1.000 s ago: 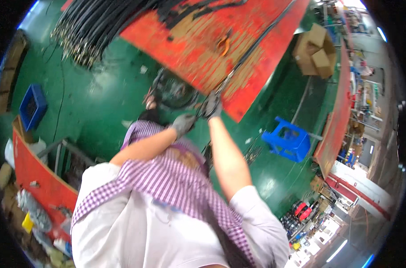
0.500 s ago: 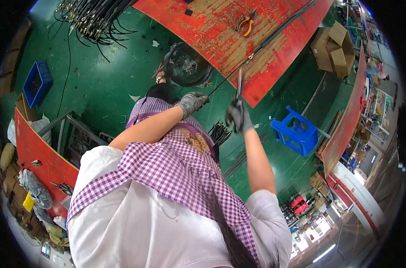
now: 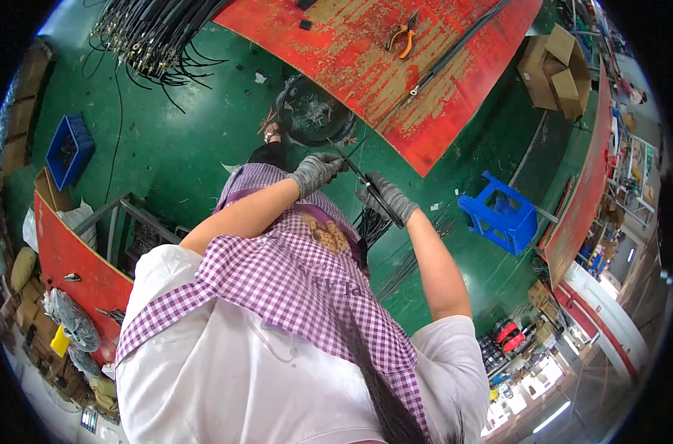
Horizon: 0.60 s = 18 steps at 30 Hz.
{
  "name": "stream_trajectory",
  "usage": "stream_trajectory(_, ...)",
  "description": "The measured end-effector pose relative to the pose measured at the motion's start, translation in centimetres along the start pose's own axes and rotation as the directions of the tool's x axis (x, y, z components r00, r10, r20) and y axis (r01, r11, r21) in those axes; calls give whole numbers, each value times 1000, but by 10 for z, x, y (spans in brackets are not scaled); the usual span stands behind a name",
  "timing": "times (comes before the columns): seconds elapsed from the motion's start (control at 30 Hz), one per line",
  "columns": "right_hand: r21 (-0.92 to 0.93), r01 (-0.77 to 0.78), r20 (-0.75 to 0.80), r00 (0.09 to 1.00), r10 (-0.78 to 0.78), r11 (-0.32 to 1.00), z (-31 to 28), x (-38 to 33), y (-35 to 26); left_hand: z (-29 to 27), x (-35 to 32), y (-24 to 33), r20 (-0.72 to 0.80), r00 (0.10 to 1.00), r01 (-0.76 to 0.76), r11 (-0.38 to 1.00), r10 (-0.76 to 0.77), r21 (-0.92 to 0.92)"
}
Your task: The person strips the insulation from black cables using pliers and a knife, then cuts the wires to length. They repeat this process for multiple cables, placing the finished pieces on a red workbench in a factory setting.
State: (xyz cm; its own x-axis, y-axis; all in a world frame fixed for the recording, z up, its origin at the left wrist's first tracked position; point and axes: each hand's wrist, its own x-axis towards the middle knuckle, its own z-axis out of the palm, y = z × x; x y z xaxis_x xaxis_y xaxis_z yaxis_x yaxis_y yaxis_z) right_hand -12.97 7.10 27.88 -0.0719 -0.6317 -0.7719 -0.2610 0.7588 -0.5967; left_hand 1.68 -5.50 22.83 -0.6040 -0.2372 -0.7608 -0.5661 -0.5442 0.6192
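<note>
My left hand (image 3: 316, 175), in a grey glove, is closed on the end of a thin black cable (image 3: 367, 135). The cable runs up to the red table (image 3: 425, 152) with worn brown patches. In my gloved right hand (image 3: 389, 198) is a pair of scissors (image 3: 365, 182) with dark handles. Their long blades slant up and left, across the cable just beyond my left hand; whether they touch it I cannot tell. On the tabletop lie a metal ring terminal (image 3: 413, 92), a dark bundle of cable (image 3: 455, 53) and orange-handled pliers (image 3: 403, 38).
Below the table corner, a round dark-rimmed container (image 3: 315, 111) holds scraps. A blue plastic stool (image 3: 499, 214) stands right, beneath an open cardboard box (image 3: 551, 74). Many black cables (image 3: 151, 44) hang at upper left. A blue crate (image 3: 70, 152) and a metal frame (image 3: 122, 222) are left.
The scissors have swung from pointing upward to slanting left, toward my left hand. My right hand has turned and moved slightly down and left. My left hand still grips the cable.
</note>
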Motion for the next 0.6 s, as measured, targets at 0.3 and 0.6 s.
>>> stream_trajectory(0.3, -304, 105, -264, 946, -190, 947, 0, 2, -30, -20, 22, -40, -37, 994, -106, 958, 100, -268)
stream_trajectory(0.6, -247, 167, -705, 645, -295, 955, -69, 167, -140, -51, -8, 3, 23, 860, -394, 634, 510, 665)
